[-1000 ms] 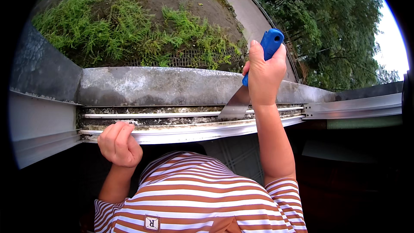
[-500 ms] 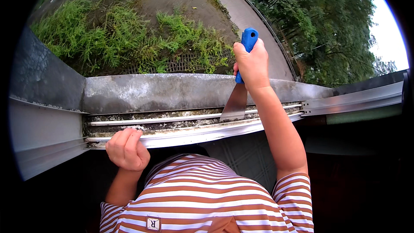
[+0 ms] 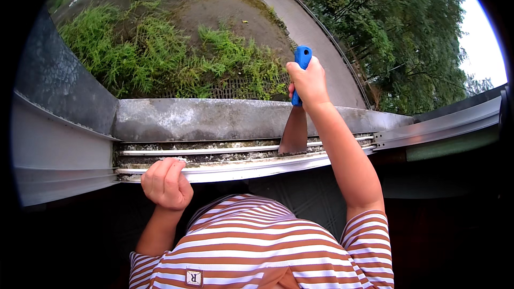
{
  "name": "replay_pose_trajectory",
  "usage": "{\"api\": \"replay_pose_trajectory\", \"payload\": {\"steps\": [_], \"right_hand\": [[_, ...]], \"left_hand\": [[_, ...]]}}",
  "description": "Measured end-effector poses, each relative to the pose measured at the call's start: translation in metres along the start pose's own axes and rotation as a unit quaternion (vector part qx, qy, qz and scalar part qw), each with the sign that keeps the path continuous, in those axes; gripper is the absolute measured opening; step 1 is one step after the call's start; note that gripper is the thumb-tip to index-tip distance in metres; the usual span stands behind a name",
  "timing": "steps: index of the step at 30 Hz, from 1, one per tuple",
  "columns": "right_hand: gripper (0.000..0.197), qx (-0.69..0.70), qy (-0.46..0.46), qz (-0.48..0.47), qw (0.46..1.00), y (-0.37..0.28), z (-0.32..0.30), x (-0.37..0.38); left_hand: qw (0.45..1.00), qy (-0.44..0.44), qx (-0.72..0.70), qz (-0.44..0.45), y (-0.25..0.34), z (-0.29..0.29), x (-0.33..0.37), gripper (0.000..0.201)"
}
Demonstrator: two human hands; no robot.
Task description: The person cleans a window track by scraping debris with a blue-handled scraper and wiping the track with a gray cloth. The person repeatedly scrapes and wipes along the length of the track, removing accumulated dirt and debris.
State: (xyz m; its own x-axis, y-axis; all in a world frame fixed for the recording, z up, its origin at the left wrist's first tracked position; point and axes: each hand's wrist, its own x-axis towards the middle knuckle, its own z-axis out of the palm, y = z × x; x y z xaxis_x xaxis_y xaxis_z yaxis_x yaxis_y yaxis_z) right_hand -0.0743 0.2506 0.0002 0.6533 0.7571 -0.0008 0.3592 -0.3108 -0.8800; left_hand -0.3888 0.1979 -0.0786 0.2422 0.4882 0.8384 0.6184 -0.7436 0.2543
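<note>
My right hand (image 3: 312, 84) is closed around the blue handle of a putty knife (image 3: 294, 132). The tool stands nearly upright, its wide metal blade pointing down at the window track (image 3: 235, 170). The blade's edge reaches into the dirty groove between the white rails, right of the track's middle. Dark grime and pale crumbs line the grooves. Near the left end, my left hand (image 3: 167, 183) has its fingers curled over the inner rail of the track; its fingertips are partly hidden.
Beyond the track runs a stained grey outer ledge (image 3: 214, 120). Side frames stand at left (image 3: 59, 144) and right (image 3: 444, 131). Outside and below are weeds (image 3: 144, 56), bare ground, a paved path (image 3: 316, 32), and trees (image 3: 375, 27).
The putty knife has come down and slightly toward me, its edge now lower in the groove. My left hand still grips the rail; the whole view has shifted a little.
</note>
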Motion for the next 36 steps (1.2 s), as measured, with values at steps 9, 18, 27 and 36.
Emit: {"api": "replay_pose_trajectory", "payload": {"steps": [9, 18, 27, 36], "right_hand": [[0.018, 0.154, 0.002, 0.094, 0.984, -0.03, -0.04, 0.057], [0.031, -0.124, 0.483, -0.37, 0.784, -0.027, -0.108, 0.156], [0.03, 0.263, 0.326, -0.364, 0.832, -0.026, -0.137, 0.111], [0.016, 0.337, 0.191, -0.259, 0.885, -0.018, -0.209, -0.007]], "left_hand": [[0.999, 0.004, 0.034, -0.008, 0.0, 0.001, -0.004, 0.019], [0.998, 0.026, 0.047, -0.013, 0.003, 0.001, -0.001, 0.018], [0.999, 0.022, 0.042, -0.021, 0.005, 0.007, 0.002, 0.02], [0.998, -0.005, 0.039, -0.052, 0.007, 0.007, -0.006, 0.022]]}}
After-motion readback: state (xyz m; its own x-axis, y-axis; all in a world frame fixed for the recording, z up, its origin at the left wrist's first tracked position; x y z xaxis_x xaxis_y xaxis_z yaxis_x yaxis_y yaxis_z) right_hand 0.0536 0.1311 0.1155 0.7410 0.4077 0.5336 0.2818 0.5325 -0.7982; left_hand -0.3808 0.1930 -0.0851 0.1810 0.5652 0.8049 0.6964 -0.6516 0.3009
